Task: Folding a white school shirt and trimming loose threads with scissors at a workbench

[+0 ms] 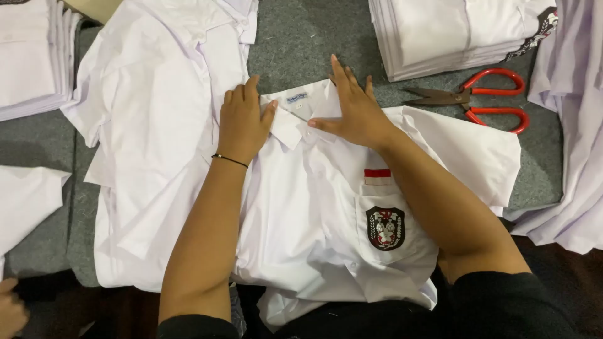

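A white short-sleeved shirt point(326, 213) lies front up on the grey surface, with a dark crest badge point(385, 228) on its chest pocket and a small red and white patch point(377, 172) above it. My left hand point(242, 122) lies with its fingers curled on the left side of the collar, a thin black band at the wrist. My right hand point(357, 110) lies flat with fingers spread on the right side of the collar. Neither hand holds anything.
Loose white shirts point(157, 113) are heaped at the left. A folded stack point(449, 34) stands at the back right, another point(31, 56) at the far left. Red-handled scissors point(480, 100) lie right of the collar. More white cloth point(575, 125) hangs at the right edge.
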